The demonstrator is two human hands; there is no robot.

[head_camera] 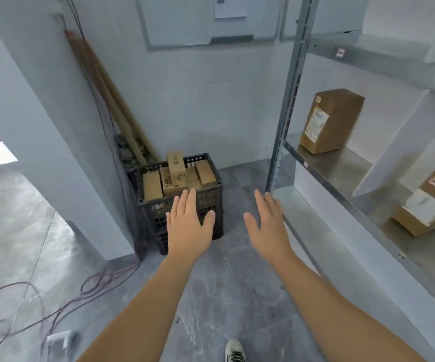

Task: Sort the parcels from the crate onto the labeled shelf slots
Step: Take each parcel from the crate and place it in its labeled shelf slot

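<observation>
- Nearest of all, one light-coloured shoe (pixel 234 351) stands on the grey marbled floor (pixel 224 291), at the bottom edge of the head view.
- Both bare forearms reach forward, palms down.
- Left hand (pixel 186 223): flat, fingers straight and close together, thumb spread out, holding nothing. It shows in front of the near wall of the black crate (pixel 153 218); I cannot tell whether it touches.
- Right hand (pixel 267 226): also flat and spread, holding nothing, its fingertips near the foot of the metal shelf post (pixel 287 113).
- That crate sits on the floor in the corner, against the white pillar (pixel 54 126). Brown parcels (pixel 176 167) fill it, most lying flat, one standing upright above the rest.
- On the right, one parcel (pixel 331 121) stands upright on the shelf board (pixel 341 168), a white label on its face.
- Lower down, another parcel (pixel 425 205) lies on the shelf below.
- Small tags (pixel 340 53) are stuck on the shelf edges; their writing is too blurred to read.
- Long cardboard tubes (pixel 101 82) lean in the corner behind the crate.
- Dark cables (pixel 62 301) trail across the floor at left.
</observation>
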